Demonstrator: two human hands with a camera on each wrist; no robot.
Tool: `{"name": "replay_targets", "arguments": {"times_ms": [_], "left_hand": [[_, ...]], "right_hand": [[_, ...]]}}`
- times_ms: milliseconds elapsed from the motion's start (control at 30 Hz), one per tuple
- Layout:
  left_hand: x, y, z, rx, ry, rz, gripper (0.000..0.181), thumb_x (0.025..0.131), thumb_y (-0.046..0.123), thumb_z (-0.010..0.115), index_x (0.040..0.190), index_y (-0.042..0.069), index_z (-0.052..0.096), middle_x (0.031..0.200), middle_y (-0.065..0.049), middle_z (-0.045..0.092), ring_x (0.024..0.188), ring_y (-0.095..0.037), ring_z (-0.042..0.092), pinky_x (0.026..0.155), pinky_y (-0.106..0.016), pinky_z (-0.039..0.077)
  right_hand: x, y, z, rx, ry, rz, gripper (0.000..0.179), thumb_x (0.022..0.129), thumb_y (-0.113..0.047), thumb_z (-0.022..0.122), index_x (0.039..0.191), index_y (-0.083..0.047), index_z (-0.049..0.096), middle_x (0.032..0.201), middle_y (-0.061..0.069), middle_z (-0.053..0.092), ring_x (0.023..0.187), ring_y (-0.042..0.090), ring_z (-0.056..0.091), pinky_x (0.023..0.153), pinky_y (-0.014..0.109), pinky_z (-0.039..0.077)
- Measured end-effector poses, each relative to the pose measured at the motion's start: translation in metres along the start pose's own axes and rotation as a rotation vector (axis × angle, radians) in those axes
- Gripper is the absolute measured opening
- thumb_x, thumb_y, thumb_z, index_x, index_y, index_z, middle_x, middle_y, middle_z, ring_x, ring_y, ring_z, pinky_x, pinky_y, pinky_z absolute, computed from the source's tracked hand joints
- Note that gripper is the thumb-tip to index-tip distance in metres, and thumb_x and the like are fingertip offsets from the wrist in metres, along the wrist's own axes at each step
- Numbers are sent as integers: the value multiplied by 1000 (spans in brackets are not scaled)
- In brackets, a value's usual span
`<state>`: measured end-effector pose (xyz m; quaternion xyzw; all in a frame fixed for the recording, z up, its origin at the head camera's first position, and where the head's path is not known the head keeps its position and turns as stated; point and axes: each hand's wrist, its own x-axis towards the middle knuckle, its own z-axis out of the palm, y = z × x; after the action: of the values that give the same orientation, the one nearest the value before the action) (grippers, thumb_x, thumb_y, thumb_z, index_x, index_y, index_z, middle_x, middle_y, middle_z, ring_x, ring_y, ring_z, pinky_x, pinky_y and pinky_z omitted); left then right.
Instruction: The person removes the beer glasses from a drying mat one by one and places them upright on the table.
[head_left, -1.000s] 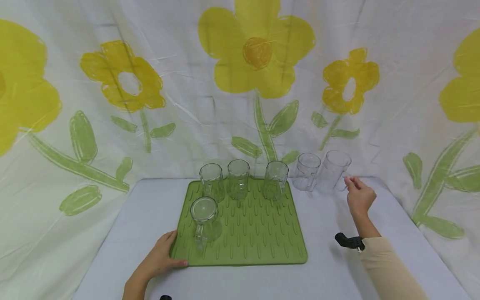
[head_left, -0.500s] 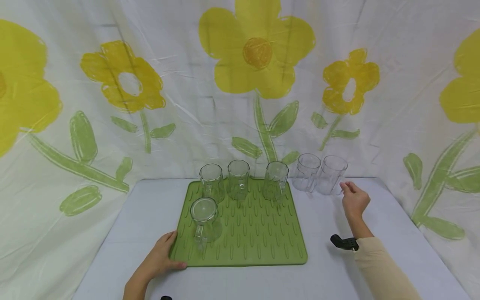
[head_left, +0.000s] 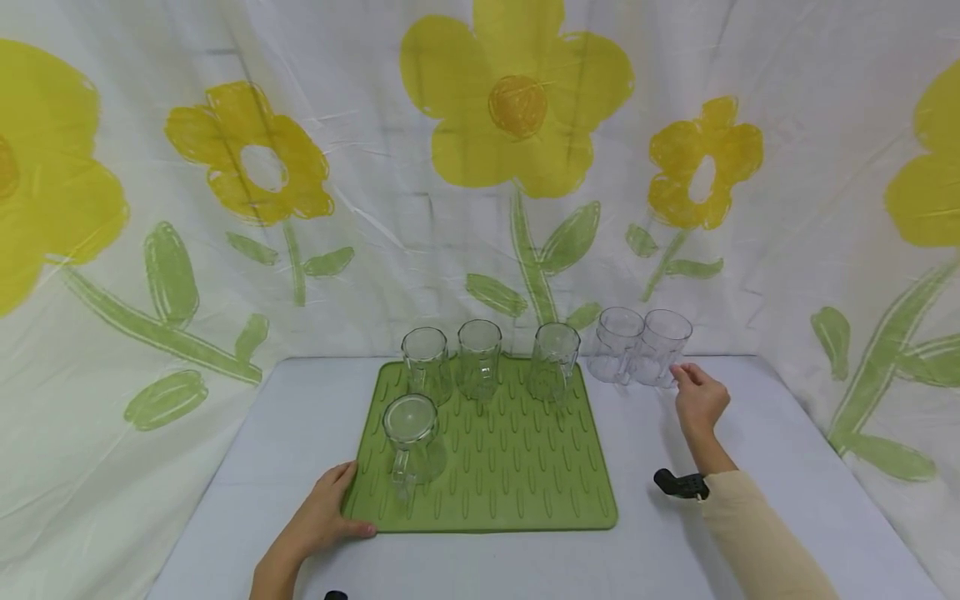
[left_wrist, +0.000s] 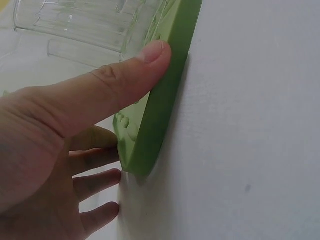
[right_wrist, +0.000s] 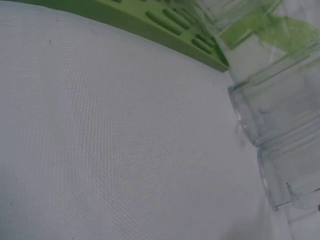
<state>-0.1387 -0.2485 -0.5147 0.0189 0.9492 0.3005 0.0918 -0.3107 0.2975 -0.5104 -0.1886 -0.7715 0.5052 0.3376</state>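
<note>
In the head view, my right hand (head_left: 702,399) pinches the handle of the rightmost glass mug (head_left: 663,346). That mug stands upright on the table, close beside another upright glass mug (head_left: 617,346). My left hand (head_left: 322,511) rests at the near left corner of a green ribbed drying mat (head_left: 510,467). The left wrist view has its straight thumb (left_wrist: 107,87) against the front edge and the other fingers at the side edge. The right wrist view shows the two mugs' bases side by side, the nearer mug (right_wrist: 290,175) at right; the right hand is almost wholly out of frame.
Along the mat's back edge stand three upright glass mugs, the left (head_left: 425,367), middle (head_left: 478,360) and right (head_left: 553,362). An upside-down glass mug (head_left: 414,437) sits nearer on the left. Behind the white table (head_left: 285,417) hangs a flower-printed curtain (head_left: 360,275).
My right hand has brought the rightmost mug left and down onto the table, up to its neighbour. My left hand and the mat stay where they were.
</note>
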Motion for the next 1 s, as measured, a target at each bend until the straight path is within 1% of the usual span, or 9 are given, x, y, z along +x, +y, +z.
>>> {"name": "replay_targets", "arguments": {"times_ms": [100, 200, 300, 400, 533, 700, 833, 933, 1000], "left_hand": [[1, 0, 1, 5, 1, 7, 116, 58, 38, 91, 143, -15, 33, 145, -34, 38, 135, -54, 33, 110, -63, 33], [0, -1, 1, 7, 7, 7, 116, 58, 38, 91, 143, -15, 33, 145, -34, 38, 135, -54, 34, 111, -63, 34], [-2, -2, 1, 13, 9, -4, 116, 58, 37, 91, 143, -15, 33, 145, -34, 38, 134, -54, 34, 110, -63, 34], [-2, -3, 2, 10, 8, -9, 116, 57, 37, 92, 143, -15, 33, 145, -34, 38, 135, -54, 34, 110, -63, 34], [0, -2, 2, 5, 11, 1, 117, 57, 38, 92, 144, -14, 33, 145, -33, 38, 135, -53, 33, 111, -63, 33], [1, -1, 2, 6, 6, 0, 117, 57, 38, 91, 144, -13, 33, 145, -33, 38, 135, -53, 33, 111, -63, 33], [1, -1, 2, 5, 8, 1, 116, 57, 38, 92, 144, -13, 33, 145, -33, 39, 135, -53, 34, 111, -63, 33], [1, 0, 1, 6, 9, 2, 116, 57, 37, 92, 144, -13, 34, 145, -33, 39, 135, -54, 34, 110, -63, 33], [0, -1, 1, 5, 8, -2, 115, 57, 37, 92, 144, -13, 34, 145, -33, 39, 135, -54, 33, 110, -64, 33]], "right_hand": [[-1, 0, 1, 6, -2, 1, 20, 85, -12, 76, 91, 7, 74, 54, -40, 45, 51, -15, 42, 48, 5, 34], [-2, -2, 3, 9, -49, 3, 21, 86, -13, 74, 91, 7, 74, 59, -33, 53, 54, -13, 44, 49, 6, 35], [-5, -4, 3, -25, -114, -8, 23, 88, -16, 73, 95, 6, 74, 71, -9, 71, 58, -17, 46, 52, 5, 38], [-7, -6, 1, -77, -144, -25, 25, 89, -18, 72, 99, 6, 74, 92, 18, 75, 60, -23, 46, 55, 2, 38], [-10, -10, -7, -102, -164, 0, 30, 91, -21, 69, 107, 4, 72, 109, 26, 69, 65, -26, 44, 59, 0, 37], [-17, -22, -22, -84, -168, 114, 40, 92, -25, 68, 120, 3, 67, 119, 22, 67, 69, -24, 45, 61, -2, 39], [-23, -31, -32, -58, -190, 174, 45, 91, -31, 69, 123, 0, 66, 100, -6, 73, 69, -19, 50, 61, 2, 43], [-28, -39, -38, -38, -251, 210, 49, 91, -36, 67, 125, 0, 65, 83, -28, 62, 69, -15, 53, 62, 4, 46], [-33, -45, -42, -37, -301, 226, 50, 92, -38, 66, 124, 0, 64, 77, -33, 57, 69, -13, 55, 64, 5, 46]]}}
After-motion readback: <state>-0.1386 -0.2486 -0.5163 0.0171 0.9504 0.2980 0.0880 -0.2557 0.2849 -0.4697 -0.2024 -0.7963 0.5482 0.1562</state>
